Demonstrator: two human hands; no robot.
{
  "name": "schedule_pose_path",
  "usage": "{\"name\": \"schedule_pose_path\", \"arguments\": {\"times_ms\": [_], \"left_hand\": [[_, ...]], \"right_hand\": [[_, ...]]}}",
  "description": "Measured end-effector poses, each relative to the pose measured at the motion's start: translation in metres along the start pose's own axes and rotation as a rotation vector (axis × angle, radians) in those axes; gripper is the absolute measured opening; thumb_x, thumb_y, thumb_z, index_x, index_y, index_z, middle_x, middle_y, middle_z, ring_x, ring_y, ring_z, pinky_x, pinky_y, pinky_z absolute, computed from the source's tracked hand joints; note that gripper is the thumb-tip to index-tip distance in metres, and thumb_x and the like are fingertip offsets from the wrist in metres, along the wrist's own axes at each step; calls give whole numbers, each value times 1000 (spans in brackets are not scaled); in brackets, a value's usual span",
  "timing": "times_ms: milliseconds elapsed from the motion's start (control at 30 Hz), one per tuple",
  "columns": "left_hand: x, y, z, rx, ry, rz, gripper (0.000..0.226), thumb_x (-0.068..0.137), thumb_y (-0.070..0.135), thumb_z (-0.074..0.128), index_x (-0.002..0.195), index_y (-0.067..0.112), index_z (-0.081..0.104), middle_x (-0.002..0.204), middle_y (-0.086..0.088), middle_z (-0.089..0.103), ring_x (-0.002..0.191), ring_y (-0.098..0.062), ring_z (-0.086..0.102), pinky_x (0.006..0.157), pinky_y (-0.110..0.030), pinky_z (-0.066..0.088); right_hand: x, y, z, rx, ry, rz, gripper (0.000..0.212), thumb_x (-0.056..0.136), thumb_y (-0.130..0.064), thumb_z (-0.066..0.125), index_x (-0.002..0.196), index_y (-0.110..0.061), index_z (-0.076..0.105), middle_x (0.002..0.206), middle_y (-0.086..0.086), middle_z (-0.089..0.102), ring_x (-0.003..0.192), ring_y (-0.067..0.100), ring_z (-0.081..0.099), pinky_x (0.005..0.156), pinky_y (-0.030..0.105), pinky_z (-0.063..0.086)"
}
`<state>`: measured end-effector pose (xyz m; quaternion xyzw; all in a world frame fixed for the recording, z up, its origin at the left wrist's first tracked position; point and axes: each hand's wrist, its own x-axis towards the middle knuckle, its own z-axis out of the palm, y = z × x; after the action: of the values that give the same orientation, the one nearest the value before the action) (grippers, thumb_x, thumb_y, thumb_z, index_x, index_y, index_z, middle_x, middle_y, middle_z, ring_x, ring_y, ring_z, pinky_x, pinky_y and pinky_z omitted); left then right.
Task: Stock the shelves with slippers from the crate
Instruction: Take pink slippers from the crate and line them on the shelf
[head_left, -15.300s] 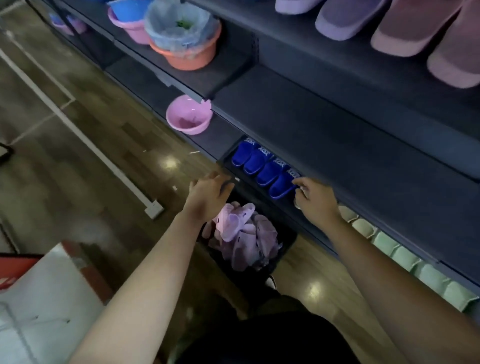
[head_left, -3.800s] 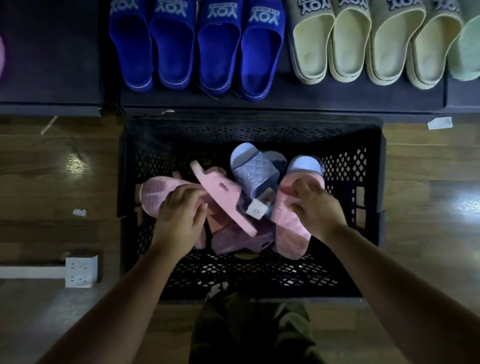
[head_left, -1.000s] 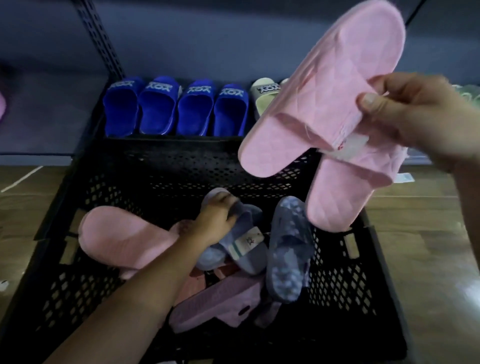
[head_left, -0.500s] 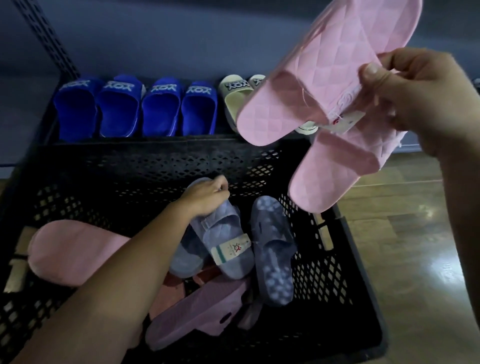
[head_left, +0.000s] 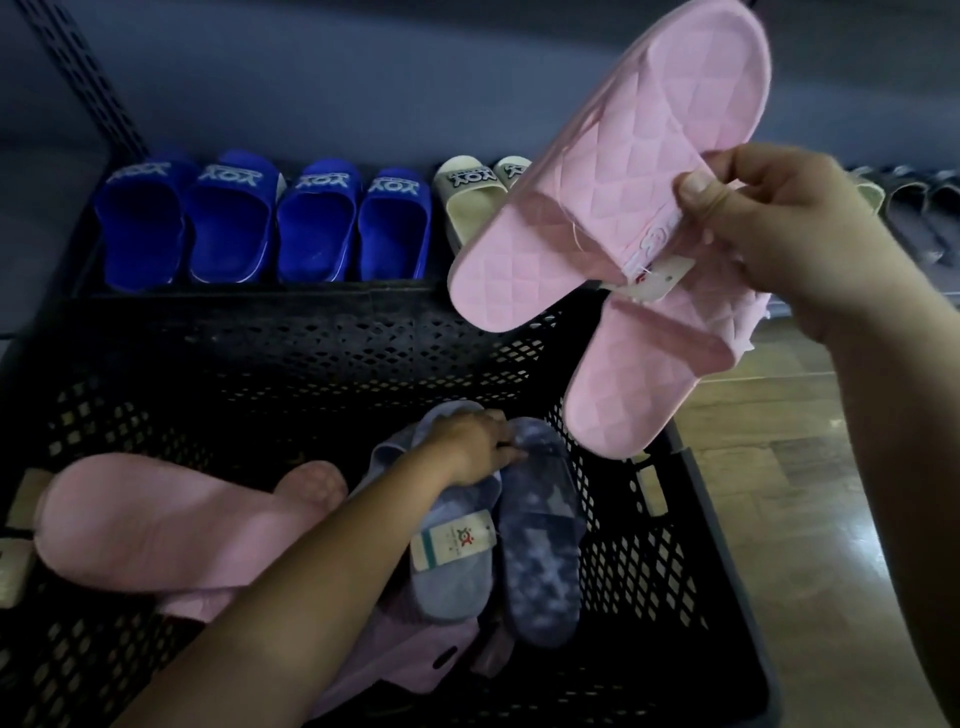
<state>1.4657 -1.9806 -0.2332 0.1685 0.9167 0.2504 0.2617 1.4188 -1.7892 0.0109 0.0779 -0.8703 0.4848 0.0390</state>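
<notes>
My right hand (head_left: 795, 234) holds a tied pair of pink quilted slippers (head_left: 613, 208) up above the crate's right side, a paper tag hanging between them. My left hand (head_left: 472, 447) reaches down into the black mesh crate (head_left: 234, 353) and grips the toe ends of a pair of grey-blue slippers (head_left: 498, 545), one bearing a white tag. More pink slippers (head_left: 156, 525) lie at the crate's left, and a pale purple one (head_left: 410, 660) lies under my forearm.
Behind the crate, the bottom shelf (head_left: 52, 239) carries a row of blue slippers (head_left: 265, 223), then cream slippers (head_left: 472, 192), with dark ones (head_left: 924, 208) at far right. A perforated shelf upright (head_left: 88, 88) rises at left. Wooden floor (head_left: 810, 493) lies right of the crate.
My left hand has slid right across the grey-blue pair and closed on its toe ends. The pink pair in my right hand has stayed raised.
</notes>
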Motion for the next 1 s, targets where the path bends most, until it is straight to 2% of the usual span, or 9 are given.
{"name": "schedule_pose_path", "arguments": {"times_ms": [100,200,300,400,533,633,733,867,1000], "left_hand": [[-6,-6,0,-183,110,-27,26,90,42,57,101,22,68,109,2,62,102,-20,57,89,-41,47],[-18,-13,-10,-332,72,-29,17,88,36,62,95,22,70,101,5,65,97,-14,60,90,-35,49],[-33,-23,-26,-306,62,-56,12,89,31,61,89,23,70,98,3,67,95,-16,61,89,-36,48],[-59,-22,-51,-336,101,-139,10,93,26,55,86,26,63,96,4,63,98,-20,61,87,-34,46],[-111,-4,-102,-253,162,-215,17,94,25,52,89,15,64,93,7,63,93,-18,60,82,-33,43],[-150,14,-151,-204,167,-259,19,92,24,52,83,11,62,90,-1,66,89,-20,61,83,-38,43],[-188,39,-206,-221,199,-291,27,85,38,48,77,17,61,87,1,66,87,-19,61,85,-42,45],[-234,86,-282,-242,226,-268,18,78,52,58,70,35,60,75,11,65,81,-12,60,88,-41,44],[-258,121,-354,-246,271,-183,25,61,71,44,66,47,52,64,13,57,68,-4,54,85,-49,45]], "right_hand": [[1,0,5,2,-12,4,21,91,-29,61,95,-8,65,55,-8,56,38,-2,49,38,8,36],[4,0,11,0,-24,4,16,89,-31,64,86,-15,65,65,1,59,42,0,51,42,12,41],[7,-3,22,-3,-32,7,22,85,-33,67,79,-11,64,74,6,63,60,14,57,59,31,50],[8,-17,31,12,-65,18,22,82,-33,66,75,-12,63,78,16,62,66,20,52,64,44,49],[12,-61,22,38,-98,94,22,85,-31,64,77,-11,63,75,12,57,65,17,49,62,34,45],[17,-111,-1,45,-160,136,27,82,-37,62,81,-11,63,74,9,52,66,19,49,64,41,48],[23,-168,-28,42,-174,159,18,85,-33,63,82,-16,65,74,10,58,65,18,55,65,45,54],[35,-244,-71,-47,-161,133,9,89,-27,64,89,-19,67,75,0,62,65,7,56,67,27,49],[52,-293,-112,-132,-159,168,22,87,-36,62,104,-23,67,83,-2,66,84,19,63,87,44,51]]}}
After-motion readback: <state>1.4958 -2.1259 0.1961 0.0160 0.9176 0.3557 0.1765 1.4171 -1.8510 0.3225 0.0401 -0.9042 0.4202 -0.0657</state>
